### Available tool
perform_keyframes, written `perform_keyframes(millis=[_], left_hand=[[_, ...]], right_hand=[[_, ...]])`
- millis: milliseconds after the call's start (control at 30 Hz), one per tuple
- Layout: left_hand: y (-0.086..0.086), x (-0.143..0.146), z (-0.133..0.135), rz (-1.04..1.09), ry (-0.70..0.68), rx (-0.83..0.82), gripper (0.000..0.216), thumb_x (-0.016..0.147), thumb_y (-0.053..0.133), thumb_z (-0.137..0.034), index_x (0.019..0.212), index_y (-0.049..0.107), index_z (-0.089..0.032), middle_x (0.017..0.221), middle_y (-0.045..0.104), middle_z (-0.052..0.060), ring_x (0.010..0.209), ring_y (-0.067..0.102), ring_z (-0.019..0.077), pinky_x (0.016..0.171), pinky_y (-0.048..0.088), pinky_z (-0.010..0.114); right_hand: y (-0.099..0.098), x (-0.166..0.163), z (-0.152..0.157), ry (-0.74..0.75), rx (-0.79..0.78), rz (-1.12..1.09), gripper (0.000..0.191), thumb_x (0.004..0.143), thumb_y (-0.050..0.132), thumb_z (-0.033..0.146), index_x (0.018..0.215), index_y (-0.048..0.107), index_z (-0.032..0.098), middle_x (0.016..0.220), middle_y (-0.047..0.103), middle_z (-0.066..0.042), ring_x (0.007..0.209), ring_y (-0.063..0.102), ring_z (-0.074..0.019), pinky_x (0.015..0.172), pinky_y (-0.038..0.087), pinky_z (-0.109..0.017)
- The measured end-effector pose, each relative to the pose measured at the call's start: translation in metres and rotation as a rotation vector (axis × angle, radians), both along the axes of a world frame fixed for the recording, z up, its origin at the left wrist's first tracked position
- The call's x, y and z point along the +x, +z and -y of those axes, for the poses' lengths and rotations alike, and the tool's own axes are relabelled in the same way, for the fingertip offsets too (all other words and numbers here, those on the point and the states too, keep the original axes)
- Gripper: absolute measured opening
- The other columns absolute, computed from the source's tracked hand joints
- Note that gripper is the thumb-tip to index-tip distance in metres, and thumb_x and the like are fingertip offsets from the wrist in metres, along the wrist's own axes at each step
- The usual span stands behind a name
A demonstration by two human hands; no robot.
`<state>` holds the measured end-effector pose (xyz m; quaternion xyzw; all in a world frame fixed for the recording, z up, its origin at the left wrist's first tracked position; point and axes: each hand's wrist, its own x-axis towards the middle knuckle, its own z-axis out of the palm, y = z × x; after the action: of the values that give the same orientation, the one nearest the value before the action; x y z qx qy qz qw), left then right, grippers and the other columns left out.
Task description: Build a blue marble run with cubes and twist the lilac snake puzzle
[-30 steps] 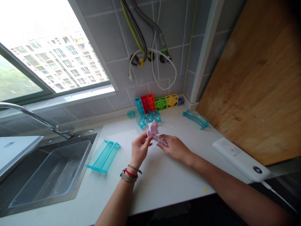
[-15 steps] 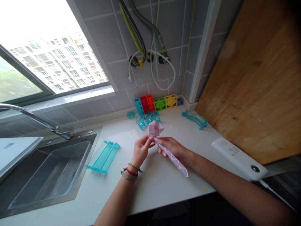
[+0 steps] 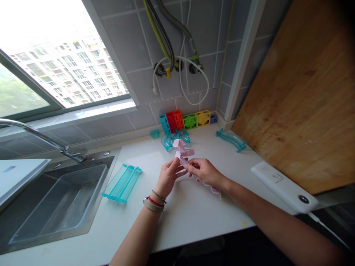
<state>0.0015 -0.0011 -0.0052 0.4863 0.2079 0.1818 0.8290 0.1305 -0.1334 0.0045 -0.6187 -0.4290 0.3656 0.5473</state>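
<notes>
Both hands hold a pale purple snake puzzle (image 3: 185,152) with white edges, lifted over the white counter (image 3: 172,229). Its far end is folded into a bent, angular shape, while a straight tail runs back under my right hand. My left hand (image 3: 169,170) pinches the puzzle near the fold between thumb and fingers. Wrapped round the straight part is my right hand (image 3: 204,171), hiding some of its segments. Just beyond the puzzle lie curved clear-blue plastic pieces (image 3: 166,142).
Coloured plastic blocks (image 3: 190,121) line the tiled wall. Flat clear-blue pieces (image 3: 122,184) lie beside the sink (image 3: 91,221), under a faucet (image 3: 41,137). To the right are a curved blue piece (image 3: 231,140), a white power bank (image 3: 284,187) with a cable, and a wooden board (image 3: 294,99).
The puzzle's folded end has been turned and now shows a more open, zigzag shape. Its straight tail has rolled over under my right hand, which covers more of it.
</notes>
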Motion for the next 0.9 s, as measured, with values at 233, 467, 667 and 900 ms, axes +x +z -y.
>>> perform_keyframes(millis=[233,467,667,900], left_hand=[[0.002,-0.002,-0.002,0.033,-0.003,0.042,0.030,0.082,0.079,-0.043,0.095,0.071,-0.017,0.093,0.075,0.006,0.084,0.071,0.0173,0.083,0.057,0.034],[0.010,-0.006,-0.009,-0.057,-0.014,0.124,0.043,0.083,0.075,-0.051,0.107,0.070,-0.016,0.105,0.075,0.012,0.091,0.073,0.0228,0.078,0.060,0.035],[0.014,-0.007,-0.013,-0.085,0.157,0.640,0.042,0.075,0.084,-0.039,0.109,0.072,-0.019,0.106,0.073,0.009,0.089,0.070,0.0201,0.069,0.058,0.027],[0.015,-0.010,-0.016,-0.027,-0.110,0.495,0.046,0.078,0.083,-0.035,0.117,0.071,-0.014,0.096,0.074,0.010,0.088,0.070,0.0223,0.078,0.059,0.033]], right_hand=[[-0.005,-0.003,-0.004,0.038,0.048,-0.135,0.048,0.088,0.065,0.058,0.107,0.070,0.014,0.081,0.068,-0.005,0.070,0.063,-0.0166,0.050,0.049,-0.022],[0.000,0.007,0.000,0.007,-0.009,0.023,0.044,0.087,0.067,0.054,0.109,0.074,0.016,0.075,0.067,-0.002,0.060,0.055,-0.0133,0.052,0.042,-0.023],[-0.001,0.014,0.006,-0.054,-0.151,0.243,0.038,0.080,0.077,0.048,0.103,0.072,0.018,0.075,0.067,-0.002,0.065,0.060,-0.0166,0.057,0.044,-0.025],[0.019,0.006,0.011,0.358,-0.204,-0.316,0.043,0.079,0.078,0.039,0.115,0.065,0.021,0.090,0.064,0.000,0.058,0.056,-0.0109,0.048,0.045,-0.022]])
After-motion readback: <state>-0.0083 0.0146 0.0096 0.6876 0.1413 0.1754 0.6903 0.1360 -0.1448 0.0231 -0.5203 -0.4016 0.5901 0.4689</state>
